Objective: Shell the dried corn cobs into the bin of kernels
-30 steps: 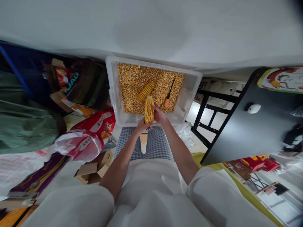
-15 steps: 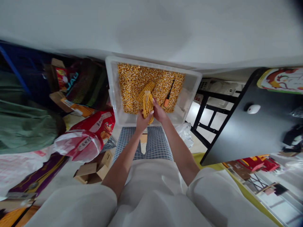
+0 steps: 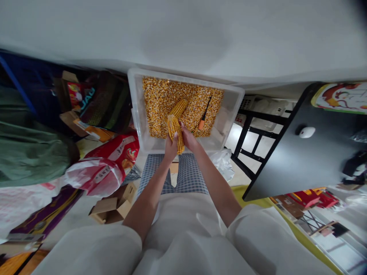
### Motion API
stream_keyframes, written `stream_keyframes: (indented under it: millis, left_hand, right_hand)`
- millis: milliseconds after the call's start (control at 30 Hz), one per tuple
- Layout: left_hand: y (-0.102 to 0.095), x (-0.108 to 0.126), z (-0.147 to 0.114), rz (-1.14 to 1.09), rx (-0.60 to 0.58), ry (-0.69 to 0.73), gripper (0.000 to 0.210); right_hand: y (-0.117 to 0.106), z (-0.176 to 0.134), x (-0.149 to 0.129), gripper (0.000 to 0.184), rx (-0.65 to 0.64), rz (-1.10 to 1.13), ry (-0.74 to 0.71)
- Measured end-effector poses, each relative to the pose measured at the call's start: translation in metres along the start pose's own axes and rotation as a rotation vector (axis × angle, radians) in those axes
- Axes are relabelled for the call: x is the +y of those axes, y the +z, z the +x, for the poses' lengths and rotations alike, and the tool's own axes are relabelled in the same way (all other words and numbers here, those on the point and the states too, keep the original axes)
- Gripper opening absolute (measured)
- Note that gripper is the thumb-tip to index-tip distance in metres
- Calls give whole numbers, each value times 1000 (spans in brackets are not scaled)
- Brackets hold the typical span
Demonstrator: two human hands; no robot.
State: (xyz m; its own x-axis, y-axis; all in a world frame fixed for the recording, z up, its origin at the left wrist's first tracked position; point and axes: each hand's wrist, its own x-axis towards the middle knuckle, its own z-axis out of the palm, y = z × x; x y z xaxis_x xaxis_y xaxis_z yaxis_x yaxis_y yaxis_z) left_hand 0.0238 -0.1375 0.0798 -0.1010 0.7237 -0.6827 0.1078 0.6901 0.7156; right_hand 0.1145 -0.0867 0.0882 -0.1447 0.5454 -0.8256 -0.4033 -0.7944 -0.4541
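While the left hand (image 3: 171, 148) grips a yellow corn cob (image 3: 175, 131) with its thumb laid over the top, the right hand (image 3: 189, 140) sits against the cob's right side, its fingers partly hidden, so whether it is closed around the cob I cannot tell. The cob is held above the near part of a translucent plastic bin (image 3: 134, 110), tilted with its pale far end towards the left and its near end by the bin's near rim. Just beyond it, partly covered by it, a second cob (image 3: 181, 106) lies slantwise on a broad bed of loose kernels (image 3: 156, 95) inside the bin. To the right of both cobs, a tool with an orange handle (image 3: 201, 125) and a thin dark shaft rests on the kernels, handle towards the near side. Left of the bin is a red bag (image 3: 130, 151), with an open cardboard box (image 3: 110, 210) nearer the person. Well to the right, a white mouse (image 3: 307, 132) rests on a dark tabletop (image 3: 292, 164).
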Motion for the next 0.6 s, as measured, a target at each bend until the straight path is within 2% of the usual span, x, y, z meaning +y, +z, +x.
stream_keyframes:
  millis: [233,367,433,500,533,600]
  left_hand:
    - [-3,-4,2,-121,-49,-47,50]
    - [-4,-1,6,-360,-91,-170,43]
    - [-5,2,8,-444,-124,-242,44]
    - [-8,3,10,-452,-179,-346,54]
    - [-10,3,10,-434,-212,-410,59]
    - [-14,1,10,-382,-273,-512,65]
  right_hand:
    - [-5,-2,5,44,15,61,21]
    - [-5,-8,9,43,-5,55,21]
    - [-10,-6,11,40,4,-26,36]
    - [-22,0,11,38,150,-201,48]
    - [-31,5,10,38,292,-321,38]
    - [-52,17,5,36,703,-592,-34]
